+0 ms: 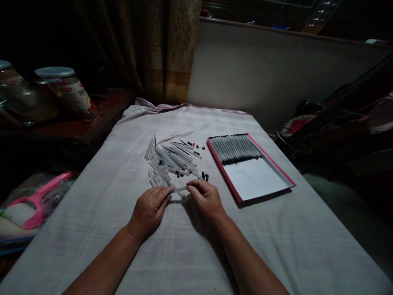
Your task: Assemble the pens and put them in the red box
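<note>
Between my two hands runs a thin translucent pen barrel (180, 189), level above the cloth. My left hand (151, 209) pinches its left end, and my right hand (206, 199) has fingertips closed at its right end. Whether a cap sits under the right fingertips is hidden. Just beyond my hands lies a loose pile of translucent pen barrels (175, 159) with a few dark refills. Small black caps (204, 176) are scattered by the pile. To the right, a shallow red-edged box (260, 184) with a white bottom holds a row of pens (236, 148) with dark ends.
A pale checked cloth (264, 246) covers the table. At left, a jar (67, 88) stands on a dark red cabinet (107, 110), and a pink-handled item (37, 200) lies below. Behind are a curtain (166, 49) and a light panel (245, 65).
</note>
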`<control>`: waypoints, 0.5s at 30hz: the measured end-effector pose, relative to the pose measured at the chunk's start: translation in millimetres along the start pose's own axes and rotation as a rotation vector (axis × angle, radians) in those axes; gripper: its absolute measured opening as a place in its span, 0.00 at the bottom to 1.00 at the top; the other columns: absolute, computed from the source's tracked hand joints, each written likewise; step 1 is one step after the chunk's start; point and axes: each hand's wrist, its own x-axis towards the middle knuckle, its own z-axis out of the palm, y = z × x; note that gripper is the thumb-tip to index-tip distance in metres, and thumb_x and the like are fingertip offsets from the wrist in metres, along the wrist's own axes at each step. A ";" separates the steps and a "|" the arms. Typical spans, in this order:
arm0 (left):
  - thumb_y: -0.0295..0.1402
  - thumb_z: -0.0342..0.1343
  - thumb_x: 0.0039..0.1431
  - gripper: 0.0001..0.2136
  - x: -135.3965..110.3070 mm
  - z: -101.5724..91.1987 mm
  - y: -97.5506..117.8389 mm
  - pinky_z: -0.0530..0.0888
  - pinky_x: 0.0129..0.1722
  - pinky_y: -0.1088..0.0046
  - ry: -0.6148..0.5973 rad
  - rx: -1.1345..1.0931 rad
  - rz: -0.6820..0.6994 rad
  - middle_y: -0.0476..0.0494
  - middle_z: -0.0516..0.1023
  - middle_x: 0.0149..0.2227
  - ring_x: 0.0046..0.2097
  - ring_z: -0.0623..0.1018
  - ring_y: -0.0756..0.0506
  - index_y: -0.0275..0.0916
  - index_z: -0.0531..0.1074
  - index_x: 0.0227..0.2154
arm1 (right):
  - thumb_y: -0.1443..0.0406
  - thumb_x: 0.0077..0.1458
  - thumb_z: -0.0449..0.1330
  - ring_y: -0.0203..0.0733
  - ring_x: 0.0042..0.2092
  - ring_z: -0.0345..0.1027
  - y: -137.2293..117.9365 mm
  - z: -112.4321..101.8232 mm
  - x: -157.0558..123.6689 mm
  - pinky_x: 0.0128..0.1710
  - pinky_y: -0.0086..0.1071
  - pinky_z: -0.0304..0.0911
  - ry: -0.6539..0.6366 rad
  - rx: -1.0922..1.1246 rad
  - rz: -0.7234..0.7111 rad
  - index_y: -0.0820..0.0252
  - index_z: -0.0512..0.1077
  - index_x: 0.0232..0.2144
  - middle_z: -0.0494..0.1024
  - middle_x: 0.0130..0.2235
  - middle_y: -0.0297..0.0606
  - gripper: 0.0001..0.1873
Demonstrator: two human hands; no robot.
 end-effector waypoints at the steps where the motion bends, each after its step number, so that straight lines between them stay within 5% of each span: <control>1: 0.30 0.51 0.65 0.11 -0.5 0.3 -0.4 0.76 0.41 0.66 -0.002 0.003 0.007 0.40 0.81 0.40 0.40 0.80 0.44 0.38 0.72 0.48 | 0.61 0.52 0.60 0.41 0.32 0.71 0.4 -0.4 -0.4 0.35 0.33 0.65 0.000 -0.084 -0.060 0.55 0.77 0.27 0.79 0.29 0.37 0.07; 7: 0.29 0.51 0.65 0.11 -1.3 1.9 -0.8 0.76 0.40 0.66 -0.021 -0.007 0.038 0.40 0.81 0.40 0.39 0.80 0.44 0.38 0.72 0.48 | 0.56 0.59 0.52 0.39 0.26 0.66 9.3 -3.5 -2.3 0.31 0.30 0.60 -0.062 -0.382 -0.132 0.55 0.69 0.19 0.71 0.21 0.35 0.19; 12: 0.30 0.50 0.66 0.11 0.3 0.6 0.6 0.75 0.40 0.67 -0.024 -0.006 0.021 0.41 0.82 0.39 0.39 0.80 0.44 0.38 0.72 0.47 | 0.59 0.59 0.54 0.38 0.28 0.70 7.3 -5.7 -7.9 0.30 0.30 0.63 -0.154 -0.158 -0.032 0.56 0.72 0.39 0.76 0.29 0.34 0.11; 15: 0.31 0.50 0.66 0.10 -0.1 0.9 0.4 0.75 0.40 0.67 -0.033 -0.004 0.023 0.41 0.82 0.39 0.39 0.80 0.44 0.38 0.72 0.47 | 0.62 0.56 0.56 0.38 0.30 0.70 6.2 -6.1 -10.4 0.31 0.29 0.63 -0.140 -0.131 -0.050 0.57 0.72 0.36 0.77 0.30 0.34 0.07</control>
